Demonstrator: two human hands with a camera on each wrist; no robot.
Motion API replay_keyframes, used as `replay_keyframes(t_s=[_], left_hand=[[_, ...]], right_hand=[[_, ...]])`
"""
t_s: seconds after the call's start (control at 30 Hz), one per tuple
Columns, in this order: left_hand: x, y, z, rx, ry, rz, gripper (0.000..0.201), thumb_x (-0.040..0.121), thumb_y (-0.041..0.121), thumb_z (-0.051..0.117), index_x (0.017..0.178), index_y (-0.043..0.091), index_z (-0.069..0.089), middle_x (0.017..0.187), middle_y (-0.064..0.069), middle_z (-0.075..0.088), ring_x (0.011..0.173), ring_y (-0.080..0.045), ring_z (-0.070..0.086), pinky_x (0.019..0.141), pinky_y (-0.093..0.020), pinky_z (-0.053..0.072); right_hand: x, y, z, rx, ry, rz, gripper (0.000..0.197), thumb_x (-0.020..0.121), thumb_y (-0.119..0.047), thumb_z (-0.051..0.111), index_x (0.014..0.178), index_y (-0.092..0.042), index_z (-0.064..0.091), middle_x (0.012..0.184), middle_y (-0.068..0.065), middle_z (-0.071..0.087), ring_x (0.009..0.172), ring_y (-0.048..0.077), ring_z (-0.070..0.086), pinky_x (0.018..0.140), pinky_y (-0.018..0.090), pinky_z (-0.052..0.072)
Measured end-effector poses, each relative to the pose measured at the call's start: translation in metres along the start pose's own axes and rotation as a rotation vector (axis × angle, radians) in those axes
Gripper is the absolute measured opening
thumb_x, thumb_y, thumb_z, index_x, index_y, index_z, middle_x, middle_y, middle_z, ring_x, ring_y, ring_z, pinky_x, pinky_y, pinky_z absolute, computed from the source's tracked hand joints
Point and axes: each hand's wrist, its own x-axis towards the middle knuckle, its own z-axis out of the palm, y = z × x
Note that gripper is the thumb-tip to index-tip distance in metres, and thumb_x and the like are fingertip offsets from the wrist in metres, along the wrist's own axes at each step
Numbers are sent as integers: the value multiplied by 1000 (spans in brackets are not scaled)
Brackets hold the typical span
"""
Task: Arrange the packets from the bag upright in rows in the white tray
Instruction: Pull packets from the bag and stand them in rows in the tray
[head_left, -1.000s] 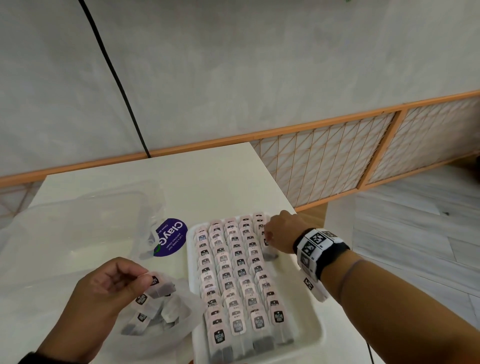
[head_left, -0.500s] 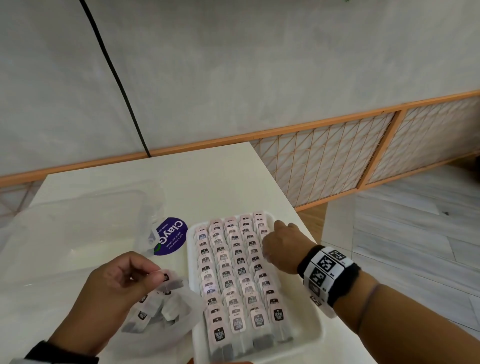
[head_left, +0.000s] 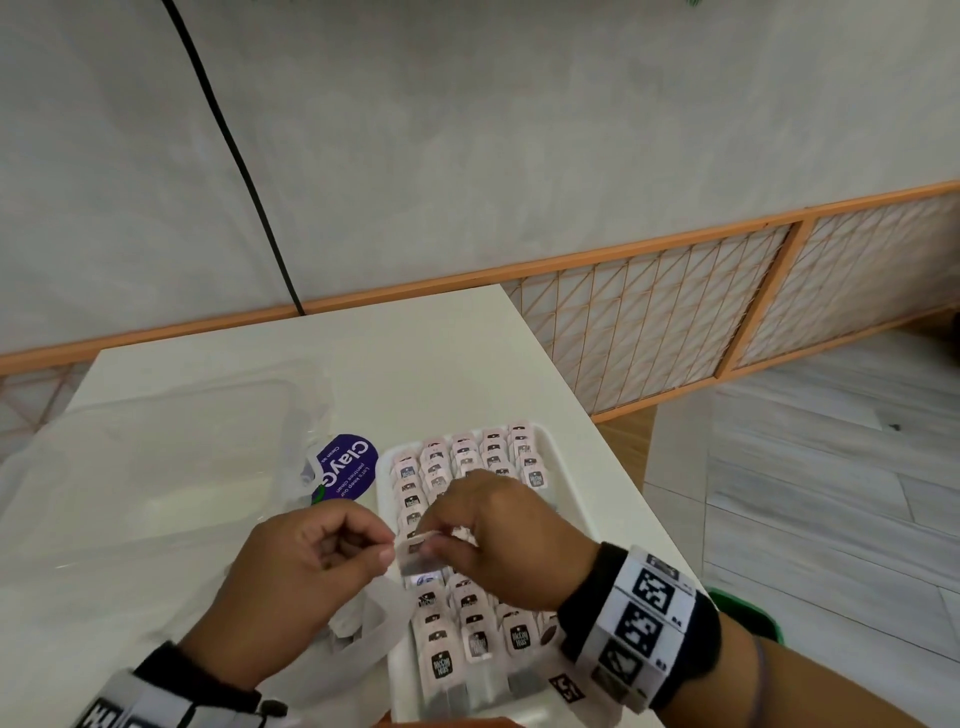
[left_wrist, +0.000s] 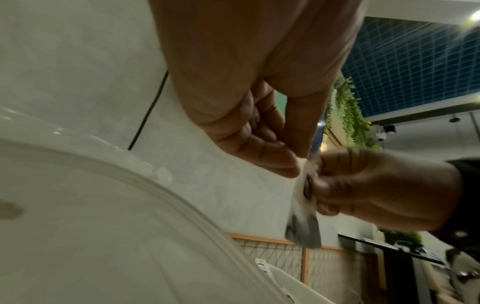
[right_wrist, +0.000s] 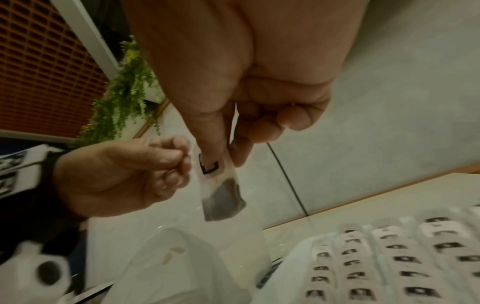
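Packet hangs in the air between the two hands, above the left edge of the white tray, its dark contents sagging at the lower end. The right hand pinches its top between thumb and forefinger, the other fingers curled in. The left hand has thumb and curled fingers at the packet's other top corner; in the left wrist view they seem to nip the edge, but in the right wrist view a sliver of gap shows, so I cannot tell whether it grips. The print on the packet is mostly covered by the right thumb. Rows of packets stand upright in the tray, the middle ones hidden behind both hands and the nearest ones cut off by the bottom of the head view. The clear bag lies crumpled just left of the tray under the left wrist, its contents too blurred to make out. A purple label sits on clear plastic beyond it, on the white table. Both wrist views are soft with blur
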Motion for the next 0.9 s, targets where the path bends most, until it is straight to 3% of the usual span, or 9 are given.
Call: replay_keyframes(t_s=[0.13, 0.2, 0.33, 0.43, 0.53, 0.67, 0.9], left_hand=[[-3, -9, -10, -46, 89, -27, 26, 72, -1, 76, 70, 25, 73, 71, -6, 72, 61, -13, 66, 58, -17, 53], [-4, -13, -15, -85, 112, -50, 26, 73, -2, 75, 72, 24, 73, 70, -8, 71, 61, -14, 67, 57, -16, 53], [-10, -21, -19, -138, 133, -91, 24, 73, -4, 74, 71, 20, 73, 69, -12, 70, 58, -15, 66, 57, -17, 53], [-14, -27, -21, -127, 142, -112, 25, 74, -3, 74, 73, 22, 73, 70, -11, 71, 63, -21, 68, 60, -26, 56], [-16, -31, -24, -118, 172, -116, 25, 74, -2, 74, 73, 22, 73, 69, -11, 70, 63, -23, 67, 59, -33, 54], [-18, -35, -27, -121, 199, -119, 25, 74, -2, 75, 72, 23, 73, 69, -11, 70, 66, -27, 68, 58, -34, 53], [-24, -36, -30, -129, 206, -124, 24, 75, -2, 73, 72, 22, 73, 68, -12, 69, 65, -26, 67, 55, -21, 52]], right_hand=[[-4, 43, -14, -76, -20, 270, 24, 92, -40, 56, 89, -19, 69, 83, -7, 67, 73, 7, 57, 66, 17, 38], [-6, 70, -21, -166, -48, 435, 23, 95, -35, 51, 88, -18, 65, 81, -5, 66, 72, 11, 58, 62, 19, 38], [-10, 105, -28, -317, -210, 631, 19, 95, -28, 48, 96, -20, 65, 93, -3, 64, 87, 17, 59, 69, 26, 43], [-7, 118, -24, -403, -344, 669, 22, 95, -30, 48, 99, -21, 67, 100, -3, 65, 93, 17, 58, 76, 27, 47], [1, 130, -16, -527, -382, 674, 26, 95, -36, 48, 104, -22, 68, 104, -1, 66, 101, 21, 58, 88, 34, 51], [11, 140, -10, -651, -393, 681, 24, 91, -32, 49, 100, -19, 67, 102, 2, 66, 95, 21, 59, 84, 34, 53], [20, 142, -2, -733, -385, 677, 22, 90, -28, 53, 108, -19, 62, 109, 4, 63, 102, 24, 59, 81, 34, 48]])
